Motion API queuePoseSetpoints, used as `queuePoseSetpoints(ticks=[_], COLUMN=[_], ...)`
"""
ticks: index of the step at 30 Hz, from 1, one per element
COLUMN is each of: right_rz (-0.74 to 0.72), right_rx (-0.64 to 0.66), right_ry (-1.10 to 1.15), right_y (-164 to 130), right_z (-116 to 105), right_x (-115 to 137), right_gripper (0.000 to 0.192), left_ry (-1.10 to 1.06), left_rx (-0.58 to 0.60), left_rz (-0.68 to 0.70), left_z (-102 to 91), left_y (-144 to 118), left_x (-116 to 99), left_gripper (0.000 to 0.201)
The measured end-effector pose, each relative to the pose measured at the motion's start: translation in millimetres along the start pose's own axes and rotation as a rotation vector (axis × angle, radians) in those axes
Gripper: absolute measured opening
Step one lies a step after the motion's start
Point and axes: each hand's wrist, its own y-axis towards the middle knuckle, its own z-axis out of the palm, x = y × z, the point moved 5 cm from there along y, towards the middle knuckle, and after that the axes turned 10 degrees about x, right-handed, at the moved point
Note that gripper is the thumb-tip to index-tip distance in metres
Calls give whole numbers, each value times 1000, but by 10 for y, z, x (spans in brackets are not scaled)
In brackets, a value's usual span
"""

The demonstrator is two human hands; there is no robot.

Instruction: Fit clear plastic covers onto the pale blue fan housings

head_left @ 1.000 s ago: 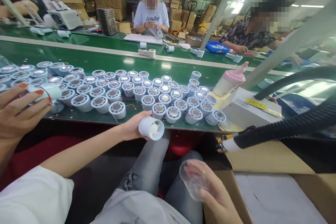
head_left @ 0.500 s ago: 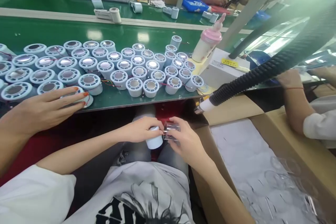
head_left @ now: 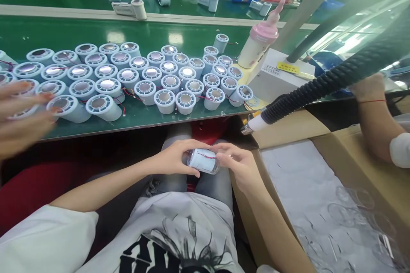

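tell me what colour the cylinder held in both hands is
The cylinder is pale blue; it shows best in the head view.

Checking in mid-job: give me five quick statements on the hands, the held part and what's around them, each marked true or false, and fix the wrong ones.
1. The left hand holds a light-blue cylinder. True.
2. The right hand is down inside the cardboard box. False: its fingers are at the other end of the held cylinder; the cardboard box is off to its right.
3. Red and dark wires show along the held cylinder. True.
4. The pink-topped bottle stands left of the grouped cylinders. False: the pink-topped bottle is by their right end.
5. A co-worker's hand is at the left edge of the view. True; it is blurred.
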Motion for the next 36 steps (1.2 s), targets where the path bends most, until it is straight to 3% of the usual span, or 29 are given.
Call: queuePoseSetpoints(ticks=[3,6,9,11,20,36], right_rz=[-42,-185,-306,-343,-191,80], right_rx=[77,181,161,154,198,252], right_ry=[41,-282,-611,-643,-274,143], right_y=[-16,-94,-190,-230,-232,-213], right_z=[-6,47,80,88,106,139], right_x=[-9,52,104,121,92,-106], right_gripper=[26,33,34,33,45,48], left_ry=[-268,-508,-583,-531,-193,-92], left_rx=[-23,-60,-33,-5,23,40], left_rz=[-71,-120,-167,-167,-37,58], left_z=[34,71,102,92,-5,-18], left_y=[-15,-44,-75,-95,-173,-194], left_x=[39,48,35,10,-153,-258], left_gripper=[67,62,63,65,73,72])
